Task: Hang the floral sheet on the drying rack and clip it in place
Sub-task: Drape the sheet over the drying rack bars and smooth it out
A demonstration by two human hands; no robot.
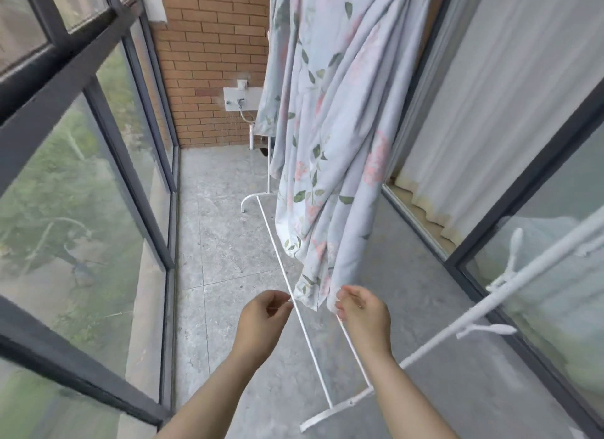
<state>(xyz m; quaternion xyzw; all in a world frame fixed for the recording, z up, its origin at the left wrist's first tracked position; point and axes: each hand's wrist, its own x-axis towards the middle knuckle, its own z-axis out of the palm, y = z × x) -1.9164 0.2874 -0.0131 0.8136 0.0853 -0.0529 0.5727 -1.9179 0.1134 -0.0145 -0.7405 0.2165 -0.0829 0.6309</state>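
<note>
While the floral sheet (330, 128) hangs bunched over the drying rack (304, 332) at one o'clock, our right hand (364, 312) pinches its lower hem. Our left hand (263, 314), at six o'clock, is curled; we cannot tell whether it holds anything.

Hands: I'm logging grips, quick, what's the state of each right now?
Left hand: fingers curled; whether it holds anything cannot be told.
Right hand: pinches the bottom edge of the floral sheet.
</note>
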